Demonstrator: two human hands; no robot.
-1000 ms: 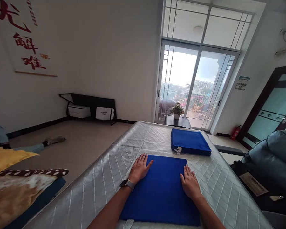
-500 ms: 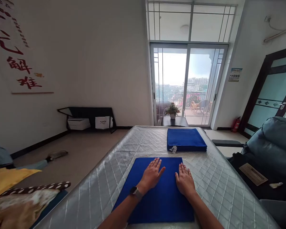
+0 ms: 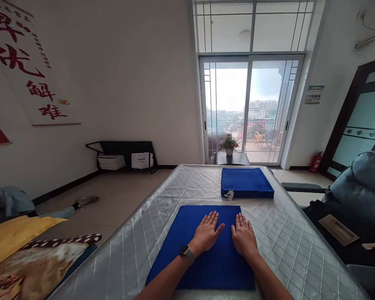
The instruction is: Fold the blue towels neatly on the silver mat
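A folded blue cloth [image 3: 181,246] lies flat on the silver quilted table cover [image 3: 134,237] right in front of me. My left hand [image 3: 207,233], with a watch on its wrist, rests palm down on the cloth's middle, fingers spread. Beside it, almost touching, my right hand [image 3: 243,236] lies flat on the same cloth. Neither hand grips anything. Farther back on the table sits a neat stack of folded blue cloths [image 3: 245,181] with a white tag at its near left corner.
A dark armchair [image 3: 359,196] stands to the right of the table. At the left lie yellow and patterned fabrics [image 3: 28,254], and a person's leg and shoe [image 3: 81,203] stretch over the floor. A potted plant [image 3: 228,144] stands on a small table by the glass balcony door.
Both hands slid inward from the cloth's left and right edges to its middle, staying flat. The view tilted and shifted slightly.
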